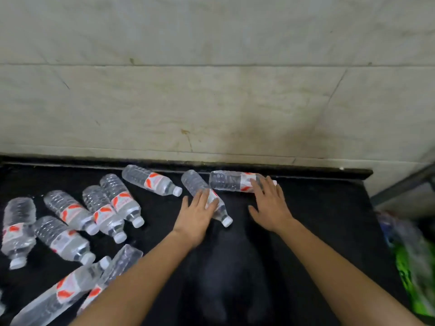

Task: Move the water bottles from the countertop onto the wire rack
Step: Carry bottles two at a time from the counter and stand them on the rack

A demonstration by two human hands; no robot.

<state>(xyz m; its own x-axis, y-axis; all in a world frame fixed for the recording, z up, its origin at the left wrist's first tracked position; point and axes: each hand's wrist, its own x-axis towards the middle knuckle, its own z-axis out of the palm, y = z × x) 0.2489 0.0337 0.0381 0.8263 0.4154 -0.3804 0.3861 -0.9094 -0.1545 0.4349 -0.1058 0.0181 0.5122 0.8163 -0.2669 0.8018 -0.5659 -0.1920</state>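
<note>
Several clear water bottles with red-and-white labels lie on their sides on the black countertop (317, 208). My left hand (196, 214) lies flat with straight fingers on one bottle (195, 182) whose white cap points toward me. My right hand (270, 203) reaches with straight fingers onto the label end of another bottle (226, 181) lying along the back wall. More bottles lie to the left, among them one near the wall (150, 180), a close pair (117, 203) and others at the left edge (18, 227). No wire rack is in view.
A pale marble wall (211, 90) rises right behind the countertop. The counter ends at the right, where a plastic bag with green print (414, 262) lies lower down. A metal frame edge (404, 187) shows at the far right.
</note>
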